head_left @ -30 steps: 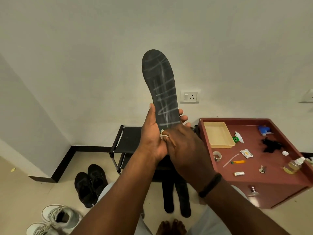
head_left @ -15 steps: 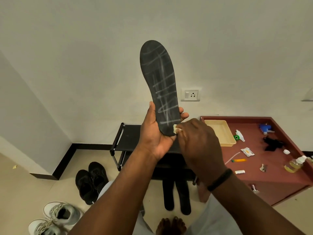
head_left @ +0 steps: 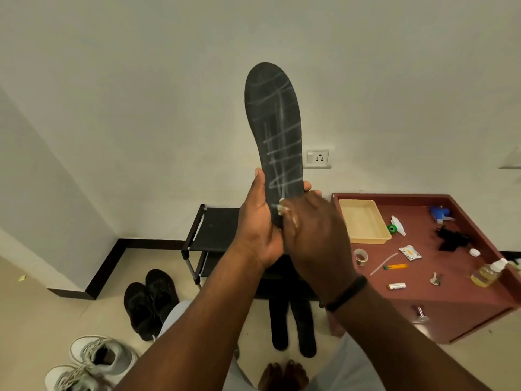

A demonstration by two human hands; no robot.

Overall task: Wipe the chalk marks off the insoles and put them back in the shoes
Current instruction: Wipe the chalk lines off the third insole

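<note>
A black insole [head_left: 275, 128] crossed with white chalk lines stands upright before the wall. My left hand [head_left: 258, 224] grips its heel end from the left. My right hand [head_left: 313, 235] presses a small white wipe [head_left: 283, 210] against the insole's lower part, over the heel. Two more black insoles [head_left: 293, 325] lie on the floor below. A pair of black shoes [head_left: 149, 300] sits on the floor to the left, and a pair of white sneakers [head_left: 93, 362] at the bottom left.
A black shoe rack [head_left: 214, 230] stands against the wall behind my hands. To the right, a maroon cabinet [head_left: 451, 306] carries a yellow tray [head_left: 363, 221], tape, a marker, a spray nozzle, an oil bottle [head_left: 487, 273] and small bits. My bare foot [head_left: 284, 376] shows at the bottom.
My right hand slid the wipe back left across the insole's heel, from its right edge to the middle. The insole stayed held upright in my left hand.
</note>
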